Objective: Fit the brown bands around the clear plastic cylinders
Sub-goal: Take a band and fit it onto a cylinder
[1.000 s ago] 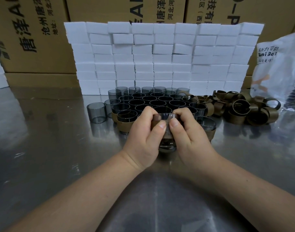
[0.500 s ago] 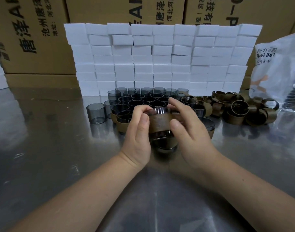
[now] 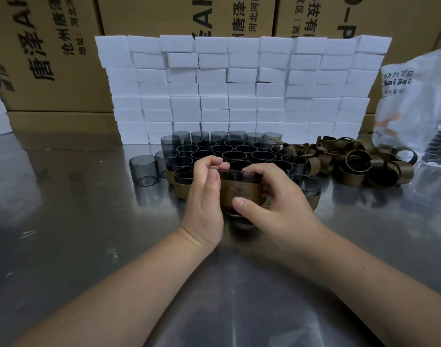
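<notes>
Both hands hold one clear smoky plastic cylinder [image 3: 238, 174] just above the steel table, with a brown band [image 3: 242, 195] wrapped around its middle. My left hand [image 3: 205, 196] grips its left side, fingers curled over the rim. Curled around its right side is my right hand [image 3: 277, 199], thumb on the band's lower edge. Behind them stand several bare cylinders [image 3: 229, 149] in rows, and one stands apart [image 3: 142, 170] to the left. A few banded cylinders [image 3: 183, 180] sit just left of my hands. Loose brown bands [image 3: 357, 162] lie heaped at the right.
A wall of stacked white foam blocks [image 3: 239, 88] stands behind the cylinders, with cardboard boxes [image 3: 52, 53] behind it. A printed plastic bag [image 3: 417, 103] lies at the far right. The steel table [image 3: 77, 221] is reflective.
The band has slid from the cylinder's top down to its middle. My left thumb and right hand have shifted lower around the cylinder.
</notes>
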A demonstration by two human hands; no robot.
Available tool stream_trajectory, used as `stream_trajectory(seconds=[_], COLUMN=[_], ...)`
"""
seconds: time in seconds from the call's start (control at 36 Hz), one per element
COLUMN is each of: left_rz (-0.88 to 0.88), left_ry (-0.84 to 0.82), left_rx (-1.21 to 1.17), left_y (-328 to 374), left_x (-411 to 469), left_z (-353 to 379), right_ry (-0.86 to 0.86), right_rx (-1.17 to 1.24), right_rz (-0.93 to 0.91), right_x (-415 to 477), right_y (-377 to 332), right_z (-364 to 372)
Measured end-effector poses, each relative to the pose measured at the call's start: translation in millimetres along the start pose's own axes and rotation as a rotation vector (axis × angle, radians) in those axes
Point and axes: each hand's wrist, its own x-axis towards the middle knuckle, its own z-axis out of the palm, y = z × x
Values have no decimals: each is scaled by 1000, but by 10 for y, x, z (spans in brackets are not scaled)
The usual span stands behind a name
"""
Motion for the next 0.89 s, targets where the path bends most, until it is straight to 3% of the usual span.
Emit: stream_trajectory(seconds=[0.08, 0.17, 0.33, 0.5, 0.64, 0.89], left_rz=[-40, -11, -46, -61, -75, -126], left_ry=[18, -8, -80, -89, -105, -144], left_rx=[-19, 137, 364, 411, 444, 505], left_y=[-14, -46, -115, -104, -117, -121], left_x=[31, 33, 20, 33, 35, 34], left_z=[-2, -18, -50, -40, -36, -39], right_ry=[160, 388, 649, 658, 525, 463], right_rx=[-19, -93, -102, -220, -315, -208], right_rz=[-64, -89, 137, 365, 530, 579], right_x=[45, 132, 288, 295, 275, 277], right_y=[24, 77, 403, 897, 1143, 1191], right_z=[-28, -150, -549, -704, -719, -670])
